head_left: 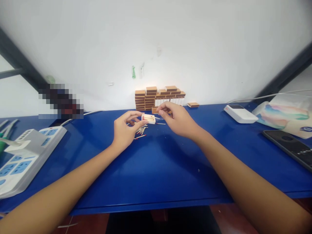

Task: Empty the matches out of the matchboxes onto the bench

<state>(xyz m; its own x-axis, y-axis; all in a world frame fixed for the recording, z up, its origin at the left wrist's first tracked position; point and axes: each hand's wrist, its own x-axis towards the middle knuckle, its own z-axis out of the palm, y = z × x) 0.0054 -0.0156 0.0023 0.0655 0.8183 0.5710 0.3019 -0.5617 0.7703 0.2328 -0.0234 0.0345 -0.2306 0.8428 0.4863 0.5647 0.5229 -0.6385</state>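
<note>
My left hand (pixel 125 130) is closed on a small white matchbox tray (pixel 148 118), held just above the blue table (pixel 158 169). A few matches lie inside the tray. My right hand (pixel 176 118) is beside the tray on its right, with thumb and forefinger pinched together over it; what they pinch is too small to make out. Several loose red-tipped matches (pixel 141 131) lie on the table under and around the tray. Behind the hands, stacks of brown matchboxes (pixel 151 97) stand against the white wall.
A single matchbox (pixel 193 104) lies right of the stacks. A white power strip (pixel 23 156) sits at the left with a cable. At the right are a white device (pixel 240 113), a tissue pack (pixel 284 117) and a dark phone (pixel 290 144).
</note>
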